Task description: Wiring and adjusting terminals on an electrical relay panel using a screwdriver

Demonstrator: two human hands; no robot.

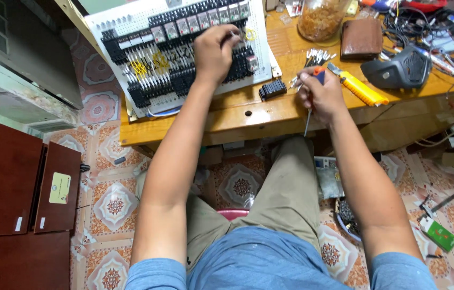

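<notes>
On the wooden table [237, 115] below the head camera, a white wiring board [130, 24] packed with black terminal blocks [181, 80] and small relays [200, 20] lies tilted toward the person. The left hand [213, 52] rests on the board's upper right part, its fingers curled and pinching at a wire or clip among the relays; what exactly they grip is too small to tell. The right hand [321, 94] is closed around a screwdriver [309, 110], shaft pointing down past the table edge, well apart from the board. This looks like a wiring step, the left hand seating a lead; the next move would likely call for bringing the screwdriver across to that terminal. A loose black connector [272, 88] sits between the hands, and a yellow utility knife [358, 86] lies just beside the right hand.
</notes>
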